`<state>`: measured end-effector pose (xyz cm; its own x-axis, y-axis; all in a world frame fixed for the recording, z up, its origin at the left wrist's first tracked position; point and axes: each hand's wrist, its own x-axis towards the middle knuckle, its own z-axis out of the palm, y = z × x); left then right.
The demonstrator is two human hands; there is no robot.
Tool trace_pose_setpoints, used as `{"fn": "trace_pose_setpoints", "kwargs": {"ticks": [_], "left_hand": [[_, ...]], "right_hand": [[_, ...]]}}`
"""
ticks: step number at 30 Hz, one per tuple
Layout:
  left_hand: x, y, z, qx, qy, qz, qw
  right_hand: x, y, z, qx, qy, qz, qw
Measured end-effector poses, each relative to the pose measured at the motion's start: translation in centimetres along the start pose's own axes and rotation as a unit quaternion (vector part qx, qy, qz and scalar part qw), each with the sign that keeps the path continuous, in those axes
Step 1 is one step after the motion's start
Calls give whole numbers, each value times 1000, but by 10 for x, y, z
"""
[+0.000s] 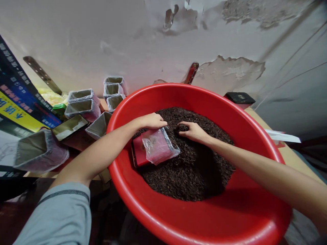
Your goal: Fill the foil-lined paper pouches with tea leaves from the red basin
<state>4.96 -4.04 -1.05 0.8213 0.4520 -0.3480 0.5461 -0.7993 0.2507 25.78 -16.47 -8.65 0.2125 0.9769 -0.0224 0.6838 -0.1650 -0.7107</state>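
Observation:
A big red plastic basin (255, 131) holds a heap of dark, dry loose tea (176, 180). My left hand (152, 121) grips the upper edge of a red tin (140, 149) that lies tilted on its side on the tea. A clear plastic liner bag (159, 146) is folded out over the tin's mouth, which faces right toward my other hand. My right hand (192, 132) is at the tea, with its thumb and fingers curled round a small clump of it. Part of the left fingers is hidden behind the tin's rim.
Several tins lined with plastic (84, 107) stand on the left, one large lined tin (38, 153) nearest me. Behind the basin is a wall with peeling paint (230, 69). A dark-lidded tin (240, 98) and a white strip (282, 136) lie to the right.

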Motion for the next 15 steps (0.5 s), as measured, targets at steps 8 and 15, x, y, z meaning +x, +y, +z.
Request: {"fn": "trace_pose_setpoints", "kwargs": {"ticks": [8, 15], "left_hand": [[2, 1, 1, 19, -10, 3, 1000], [3, 1, 1, 16, -4, 0, 1000]], "right_hand": [[-5, -13, -19, 321, 21, 213, 923], [-27, -66, 11, 496, 87, 187, 844]]}}
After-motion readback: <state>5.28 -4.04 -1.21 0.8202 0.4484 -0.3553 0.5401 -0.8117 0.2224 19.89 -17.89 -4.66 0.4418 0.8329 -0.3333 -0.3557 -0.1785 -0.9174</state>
